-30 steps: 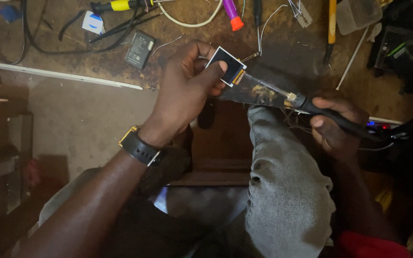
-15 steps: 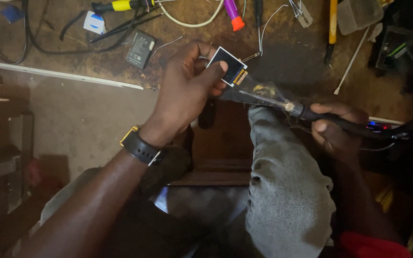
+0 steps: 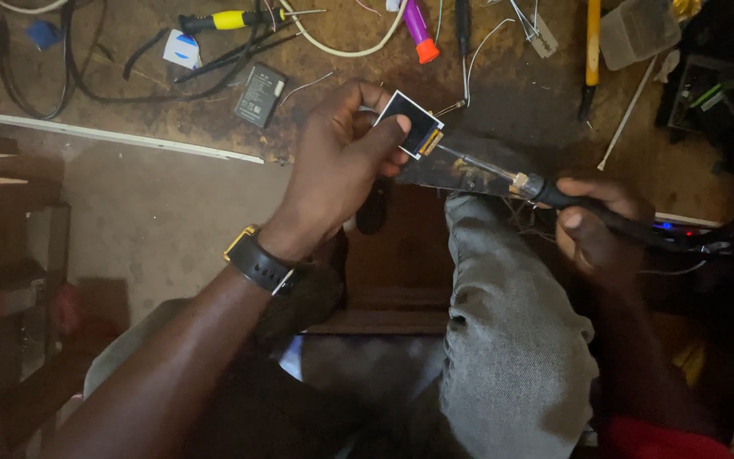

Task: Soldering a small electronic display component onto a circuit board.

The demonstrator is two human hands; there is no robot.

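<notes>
Left hand [image 3: 333, 174] pinches a small display module [image 3: 409, 121]; right hand [image 3: 596, 225] grips a soldering iron [image 3: 554, 194], tip touching its edge.

One view only is given, taken from the head and aimed steeply downward. The left hand [image 3: 337, 174] and right hand [image 3: 596, 225] are seen close, near mid-frame. The tabletop [image 3: 172, 212] is spread across the upper half, while the lap and a raised knee [image 3: 503, 340] are framed below.
</notes>
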